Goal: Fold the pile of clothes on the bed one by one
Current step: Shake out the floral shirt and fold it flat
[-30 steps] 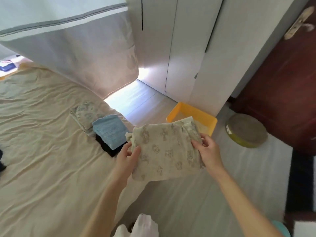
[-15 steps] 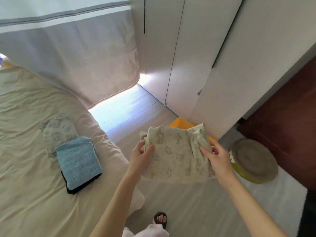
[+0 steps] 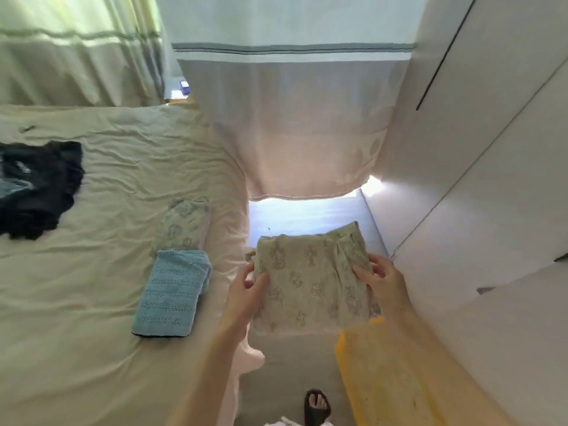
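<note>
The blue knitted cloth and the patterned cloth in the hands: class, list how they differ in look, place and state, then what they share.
1. The blue knitted cloth is plain light blue with knit rows; the patterned cloth is pale beige with small printed figures.
2. The blue one lies on the bed; the patterned one is held in the air beside the bed.
3. No hand touches the blue one; the left hand and right hand pinch the patterned one's sides.
Both are folded.

Matt printed cloth garment; blue open-knit folded piece.
</note>
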The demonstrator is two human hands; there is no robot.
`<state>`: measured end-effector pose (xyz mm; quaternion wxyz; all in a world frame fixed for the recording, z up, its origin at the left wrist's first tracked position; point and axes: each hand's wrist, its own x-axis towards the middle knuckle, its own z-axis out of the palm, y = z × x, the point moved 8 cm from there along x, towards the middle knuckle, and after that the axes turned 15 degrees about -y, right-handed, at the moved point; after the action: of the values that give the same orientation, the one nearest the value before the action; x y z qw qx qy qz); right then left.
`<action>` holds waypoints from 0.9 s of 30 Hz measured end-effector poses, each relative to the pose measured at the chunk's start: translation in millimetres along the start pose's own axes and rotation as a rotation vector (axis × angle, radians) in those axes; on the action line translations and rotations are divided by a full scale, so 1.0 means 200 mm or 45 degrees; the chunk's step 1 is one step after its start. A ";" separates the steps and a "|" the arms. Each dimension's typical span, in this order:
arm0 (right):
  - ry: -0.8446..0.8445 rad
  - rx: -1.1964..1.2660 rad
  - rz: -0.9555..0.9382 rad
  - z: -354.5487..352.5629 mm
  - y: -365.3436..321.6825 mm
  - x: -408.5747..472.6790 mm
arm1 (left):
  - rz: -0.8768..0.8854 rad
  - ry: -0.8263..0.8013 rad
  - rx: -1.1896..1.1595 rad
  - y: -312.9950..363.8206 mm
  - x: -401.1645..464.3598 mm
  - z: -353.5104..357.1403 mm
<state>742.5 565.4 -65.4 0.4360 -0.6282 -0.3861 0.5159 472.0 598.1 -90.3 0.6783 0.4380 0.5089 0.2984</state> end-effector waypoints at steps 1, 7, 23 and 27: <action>-0.081 -0.033 -0.014 0.02 -0.05 0.10 | 0.010 0.060 -0.044 0.01 0.02 -0.02; -0.492 -0.223 -0.026 0.35 -0.29 0.64 | 0.003 0.395 -0.305 -0.01 0.10 -0.22; -1.178 -0.658 -0.028 1.94 -0.25 2.02 | 0.019 1.132 -0.565 -0.18 0.78 -1.20; -1.222 -0.675 -0.081 2.24 -0.15 2.27 | -0.030 1.357 -0.390 -0.27 0.92 -1.39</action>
<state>376.3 1066.8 -218.1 0.0528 -0.3987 -0.6772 0.6162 261.7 810.9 -245.6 0.3861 0.1168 0.7374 0.5418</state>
